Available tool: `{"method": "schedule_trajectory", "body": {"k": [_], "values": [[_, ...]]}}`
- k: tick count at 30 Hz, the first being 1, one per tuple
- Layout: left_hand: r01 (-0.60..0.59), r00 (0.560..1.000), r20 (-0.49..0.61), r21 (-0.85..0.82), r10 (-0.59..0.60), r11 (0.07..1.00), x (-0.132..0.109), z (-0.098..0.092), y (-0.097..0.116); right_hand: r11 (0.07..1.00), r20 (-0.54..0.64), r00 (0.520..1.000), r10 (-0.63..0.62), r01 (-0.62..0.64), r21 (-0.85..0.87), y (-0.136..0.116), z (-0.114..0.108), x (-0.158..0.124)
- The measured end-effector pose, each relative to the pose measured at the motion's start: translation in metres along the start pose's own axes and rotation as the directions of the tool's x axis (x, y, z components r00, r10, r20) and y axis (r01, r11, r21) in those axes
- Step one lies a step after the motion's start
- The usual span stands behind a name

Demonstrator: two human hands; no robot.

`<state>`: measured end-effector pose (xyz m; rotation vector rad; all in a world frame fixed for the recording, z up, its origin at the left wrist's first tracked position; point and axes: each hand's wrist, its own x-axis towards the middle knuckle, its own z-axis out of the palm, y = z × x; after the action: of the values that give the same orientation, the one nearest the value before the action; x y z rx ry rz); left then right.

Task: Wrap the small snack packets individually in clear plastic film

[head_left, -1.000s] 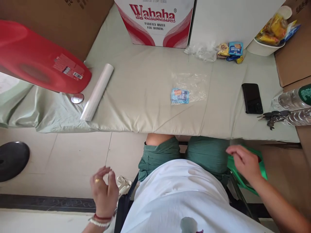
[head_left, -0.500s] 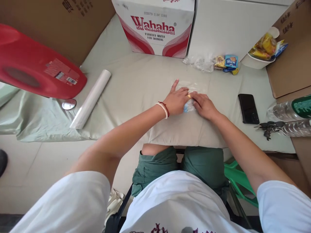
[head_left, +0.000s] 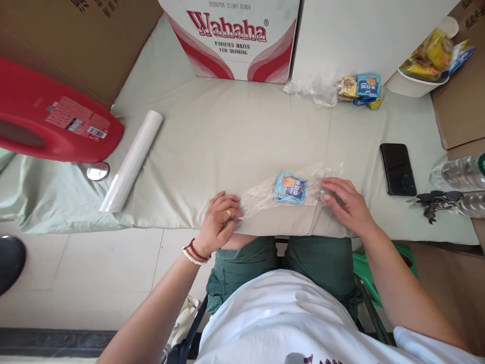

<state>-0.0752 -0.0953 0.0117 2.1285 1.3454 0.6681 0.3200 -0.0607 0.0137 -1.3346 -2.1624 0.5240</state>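
A clear plastic bag [head_left: 261, 194] lies stretched out near the table's front edge, with a small blue snack packet [head_left: 291, 188] showing in its middle. At the bag's left end, my left hand [head_left: 222, 217] has its fingers curled and closed on the film. My right hand [head_left: 346, 205] pinches the bag's right part between thumb and fingers. The packet sits between my hands, touched by neither. Whether the packet is fully inside the film is hard to make out.
A plastic roll [head_left: 132, 162] and red jug [head_left: 56, 116] are left. Behind are a Wahaba-style water carton [head_left: 231, 45] and bagged snacks [head_left: 358, 88]. To the right are a phone [head_left: 397, 169], keys [head_left: 432, 202], bottles [head_left: 458, 174] and a white snack tub [head_left: 420, 86].
My hands, close together over the bag before, have moved apart and nearer the table edge. The bag is now spread wide and the blue packet is uncovered.
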Motion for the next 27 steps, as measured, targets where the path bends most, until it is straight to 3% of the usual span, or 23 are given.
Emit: {"method": "schedule_trajectory", "body": {"k": [3, 6, 9, 12, 15, 19, 21, 24, 27], "values": [[-0.019, 0.995, -0.099, -0.005, 0.018, 1.0, 0.008, 0.0, 0.01, 0.999, -0.087, 0.996, -0.002, -0.001, -0.032, -0.014, 0.002, 0.009], [-0.025, 0.988, -0.15, 0.089, 0.038, 0.996, 0.035, 0.001, 0.021, 0.997, -0.018, 0.997, -0.069, 0.069, -0.026, -0.024, 0.011, 0.022], [0.078, 0.997, -0.022, 0.169, -0.075, 0.983, 0.065, 0.006, 0.031, 0.995, -0.01, 0.995, -0.101, 0.1, -0.026, -0.03, 0.018, 0.032], [0.166, 0.975, 0.102, 0.25, -0.197, 0.954, 0.084, 0.014, 0.037, 0.989, 0.021, 0.989, -0.144, 0.145, -0.02, -0.037, 0.022, 0.038], [0.169, 0.984, 0.011, 0.259, -0.178, 0.951, 0.089, 0.022, 0.04, 0.983, 0.103, 0.978, -0.179, 0.183, -0.031, -0.04, 0.028, 0.037], [0.129, 0.991, -0.052, 0.101, -0.124, 0.987, 0.094, 0.036, 0.04, 0.983, 0.105, 0.982, -0.157, 0.165, -0.081, -0.038, 0.041, 0.031], [0.225, 0.974, -0.041, 0.038, -0.223, 0.974, 0.099, 0.041, 0.039, 0.982, 0.088, 0.985, -0.151, 0.16, -0.098, -0.038, 0.047, 0.025], [0.402, 0.915, -0.047, 0.034, -0.4, 0.915, 0.101, 0.045, 0.036, 0.982, 0.079, 0.984, -0.157, 0.164, -0.096, -0.041, 0.05, 0.014], [0.47, 0.878, -0.106, 0.001, -0.467, 0.883, 0.087, 0.041, 0.031, 0.988, 0.112, 0.983, -0.146, 0.151, -0.042, -0.047, 0.045, 0.0]]}}
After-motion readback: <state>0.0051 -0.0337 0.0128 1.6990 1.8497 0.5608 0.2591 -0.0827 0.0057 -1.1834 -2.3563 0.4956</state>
